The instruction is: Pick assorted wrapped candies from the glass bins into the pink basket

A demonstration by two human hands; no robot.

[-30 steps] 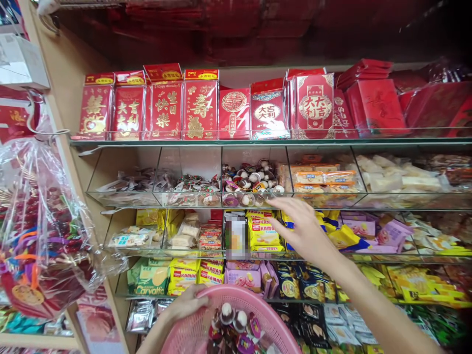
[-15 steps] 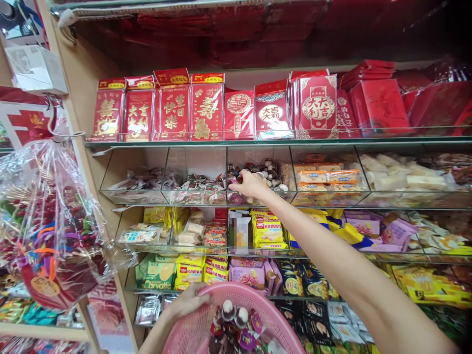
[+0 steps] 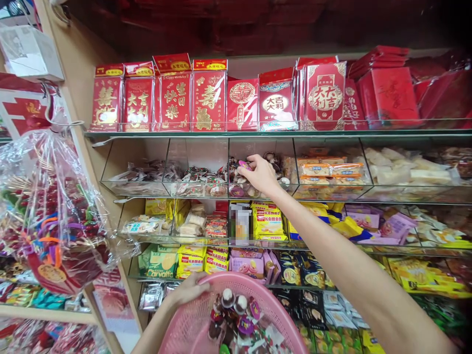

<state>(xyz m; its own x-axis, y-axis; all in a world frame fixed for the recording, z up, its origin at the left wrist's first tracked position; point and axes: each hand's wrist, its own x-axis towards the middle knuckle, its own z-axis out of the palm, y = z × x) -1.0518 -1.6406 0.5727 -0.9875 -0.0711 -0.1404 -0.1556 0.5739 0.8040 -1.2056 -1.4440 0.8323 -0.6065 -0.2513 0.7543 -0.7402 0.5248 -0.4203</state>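
Observation:
My right hand [image 3: 263, 175] is in a clear compartment of the upper snack shelf, thumb and fingers closed on a small candy cup [image 3: 244, 165] with a purple lid. More small brown candies with white or purple tops lie under and around the fingers, partly hidden by the hand. Low in the view, my left hand [image 3: 190, 290] grips the far left rim of a pink plastic basket [image 3: 289, 314]. Inside the basket are several candy cups [image 3: 245, 324] of the same sort and small white-and-green wrapped sweets [image 3: 263, 341].
Red envelopes [image 3: 173, 101] stand along the shelf above. Clear dividers separate wrapped sweets [image 3: 202, 179] and orange-labelled snacks [image 3: 330, 169] beside my right hand. Yellow packets [image 3: 269, 221] fill part of the tier below. A plastic-wrapped bundle [image 3: 55, 221] hangs at left.
My right hand has lifted slightly within the compartment, and a purple-lidded candy cup now shows between its fingers. The view has tilted a little; my left hand keeps its hold on the basket.

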